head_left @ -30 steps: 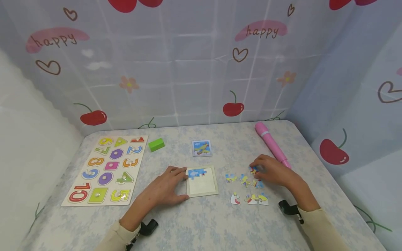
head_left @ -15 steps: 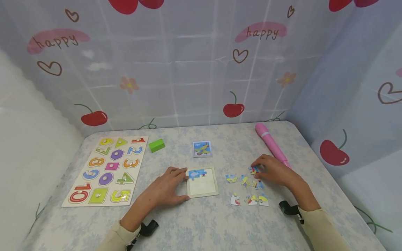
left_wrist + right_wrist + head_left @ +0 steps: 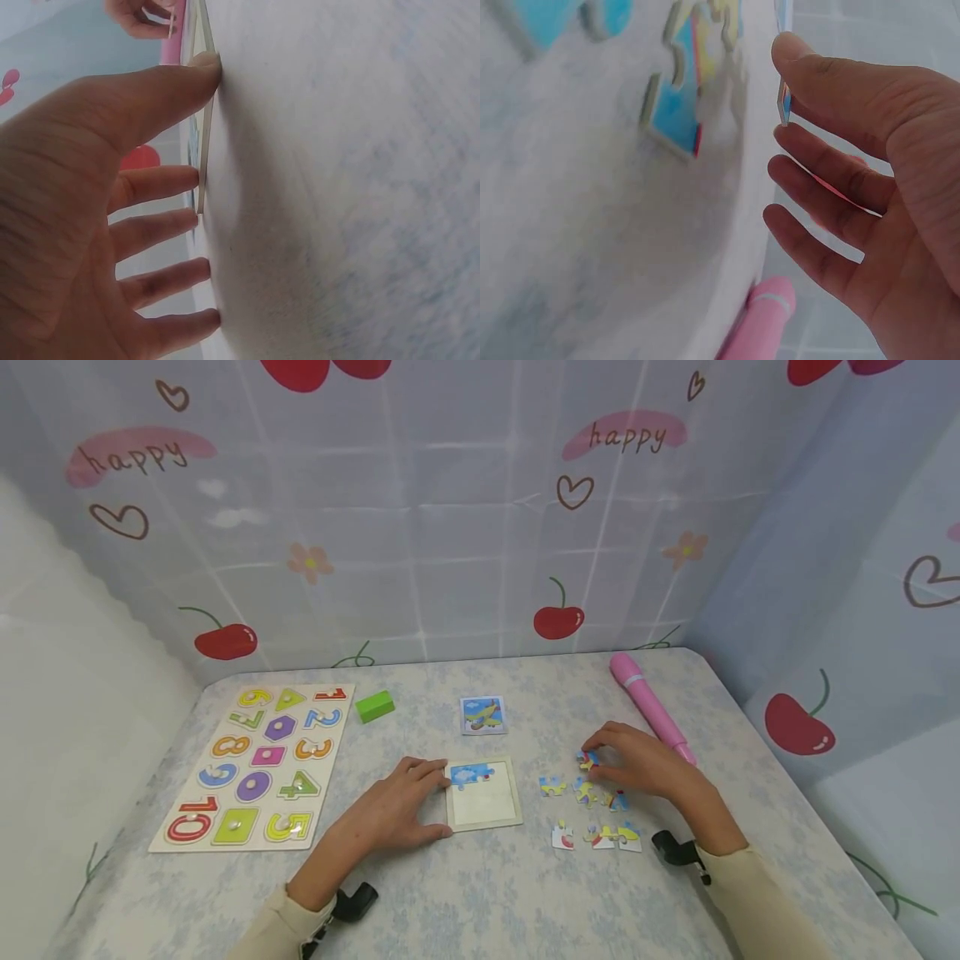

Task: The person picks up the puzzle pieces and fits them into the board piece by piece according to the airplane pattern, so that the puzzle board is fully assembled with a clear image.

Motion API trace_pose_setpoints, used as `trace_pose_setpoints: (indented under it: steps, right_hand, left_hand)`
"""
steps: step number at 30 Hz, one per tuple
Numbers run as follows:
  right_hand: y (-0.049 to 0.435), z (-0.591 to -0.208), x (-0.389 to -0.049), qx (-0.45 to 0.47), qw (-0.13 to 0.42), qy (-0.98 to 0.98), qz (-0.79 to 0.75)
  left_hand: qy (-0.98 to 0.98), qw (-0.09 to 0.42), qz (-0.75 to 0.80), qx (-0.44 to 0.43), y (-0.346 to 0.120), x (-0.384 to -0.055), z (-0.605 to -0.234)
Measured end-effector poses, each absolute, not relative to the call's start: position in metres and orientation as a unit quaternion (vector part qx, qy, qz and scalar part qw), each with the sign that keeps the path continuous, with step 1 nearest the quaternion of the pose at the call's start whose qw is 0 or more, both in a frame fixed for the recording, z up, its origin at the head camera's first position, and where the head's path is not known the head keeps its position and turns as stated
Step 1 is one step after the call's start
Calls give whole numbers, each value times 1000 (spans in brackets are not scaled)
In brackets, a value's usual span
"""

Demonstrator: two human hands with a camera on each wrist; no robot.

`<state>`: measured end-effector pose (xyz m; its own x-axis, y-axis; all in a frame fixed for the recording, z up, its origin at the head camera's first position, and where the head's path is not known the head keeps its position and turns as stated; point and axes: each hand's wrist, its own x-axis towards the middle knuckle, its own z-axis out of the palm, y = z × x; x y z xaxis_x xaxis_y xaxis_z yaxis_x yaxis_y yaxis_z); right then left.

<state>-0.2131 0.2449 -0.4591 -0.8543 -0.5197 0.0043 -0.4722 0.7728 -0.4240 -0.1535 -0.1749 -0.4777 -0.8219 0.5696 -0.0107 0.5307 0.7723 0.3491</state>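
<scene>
A shallow wooden puzzle tray [image 3: 483, 802] lies at the middle of the table, with joined blue sky pieces [image 3: 468, 775] in its upper left. My left hand [image 3: 397, 806] touches the tray's left side, fingers spread and fairly straight, thumb near the lower corner; the left wrist view shows the thumb [image 3: 172, 86] against the rim. My right hand [image 3: 641, 764] pinches a blue and red jigsaw piece [image 3: 586, 760] between thumb and fingers. In the right wrist view that piece [image 3: 784, 103] appears edge-on, raised from the table. Several loose jigsaw pieces [image 3: 552, 787] lie right of the tray.
A small airplane picture card [image 3: 483, 716] lies behind the tray. To the left are a green block [image 3: 374, 706] and a number-and-shape board [image 3: 258, 764]. A pink stick-shaped thing [image 3: 652, 706] lies behind my right hand. A printed curtain [image 3: 465, 527] hangs along the table's back edge.
My right hand has lifted the blue and red piece and moved slightly left and away from me with it. My left hand stays at the tray.
</scene>
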Motion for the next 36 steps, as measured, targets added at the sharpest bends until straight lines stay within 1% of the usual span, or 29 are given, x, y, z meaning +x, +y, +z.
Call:
trace_pose_setpoints:
  steps: [9, 18, 26, 36]
  right_hand:
    - [227, -451, -218, -275, 66, 939, -196]
    - [199, -445, -224, -288, 62, 934, -201]
    - [175, -440, -226, -294, 77, 931, -202]
    - [156, -440, -229, -310, 78, 927, -195]
  left_hand:
    - [940, 53, 156, 298, -174, -157, -479]
    - [937, 34, 157, 309, -179, -157, -480]
    - [940, 33, 159, 302, -180, -156, -483]
    - [939, 36, 163, 301, -177, -156, -480]
